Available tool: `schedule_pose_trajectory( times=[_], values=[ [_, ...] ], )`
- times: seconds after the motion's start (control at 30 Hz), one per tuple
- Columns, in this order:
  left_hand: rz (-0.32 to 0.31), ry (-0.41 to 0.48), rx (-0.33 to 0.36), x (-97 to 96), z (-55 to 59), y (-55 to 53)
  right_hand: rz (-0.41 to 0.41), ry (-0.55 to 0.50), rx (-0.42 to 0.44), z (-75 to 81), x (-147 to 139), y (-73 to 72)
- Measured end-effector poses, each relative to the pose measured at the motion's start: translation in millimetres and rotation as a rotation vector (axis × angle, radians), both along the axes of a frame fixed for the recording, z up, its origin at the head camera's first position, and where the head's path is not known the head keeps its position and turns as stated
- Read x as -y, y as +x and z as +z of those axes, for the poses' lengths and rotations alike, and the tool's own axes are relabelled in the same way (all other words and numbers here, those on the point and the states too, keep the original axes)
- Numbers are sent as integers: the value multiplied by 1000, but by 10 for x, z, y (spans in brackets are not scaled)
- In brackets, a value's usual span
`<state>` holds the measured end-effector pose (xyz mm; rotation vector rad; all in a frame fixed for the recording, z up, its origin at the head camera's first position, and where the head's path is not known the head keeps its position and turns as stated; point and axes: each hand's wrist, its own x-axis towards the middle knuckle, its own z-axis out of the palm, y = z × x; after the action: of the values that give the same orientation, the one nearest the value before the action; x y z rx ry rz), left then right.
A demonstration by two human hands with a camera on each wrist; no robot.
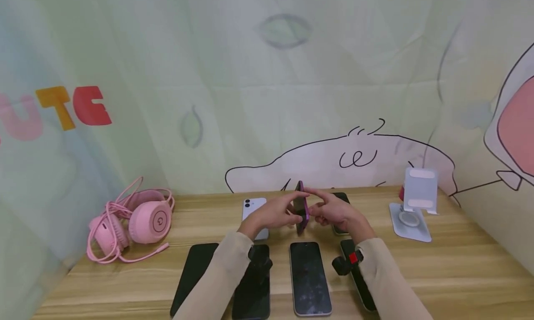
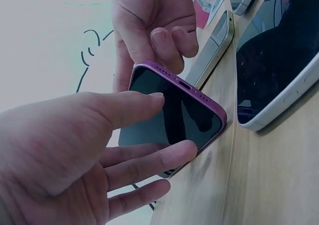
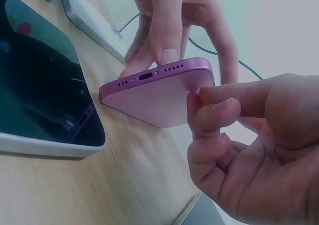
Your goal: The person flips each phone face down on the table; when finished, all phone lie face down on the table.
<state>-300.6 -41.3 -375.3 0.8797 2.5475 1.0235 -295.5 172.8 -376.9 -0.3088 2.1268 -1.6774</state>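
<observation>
A phone with a purple frame [image 1: 299, 205] stands on edge between both hands, its dark screen [image 2: 144, 123] facing the left one. In the left wrist view, the thumb of my left hand [image 1: 273, 212] lies on that screen, other fingers reaching around the phone's edges. From the other side, my right hand [image 1: 335, 211] holds the phone by its upper edge and pink back [image 3: 159, 98], its remaining fingers curled in. Whether the lower edge touches the table is hard to tell. The charging port [image 3: 145, 76] points toward the wrist cameras.
A white phone [image 1: 254, 205] lies behind the left hand, another phone [image 1: 341, 197] behind the right. Nearer lie several dark-screened phones, one [image 1: 310, 278] in the middle. Pink headphones [image 1: 151, 222] with a coiled cable sit left; a pale phone stand [image 1: 420, 188] stands right. A printed curtain [image 1: 233, 102] hangs behind.
</observation>
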Motion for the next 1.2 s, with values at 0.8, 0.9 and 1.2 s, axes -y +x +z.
schedule_pose_trajectory(
  times=[0.8, 0.9, 1.2],
  values=[
    [100, 78, 16, 38, 54, -42, 41, 46, 68, -40, 34, -6],
    [147, 66, -3, 41, 64, -46, 32, 67, 66, -52, 31, -3],
    [257, 67, -3, 39, 84, -52, 10, 146, 33, -112, 23, -11]
  ],
)
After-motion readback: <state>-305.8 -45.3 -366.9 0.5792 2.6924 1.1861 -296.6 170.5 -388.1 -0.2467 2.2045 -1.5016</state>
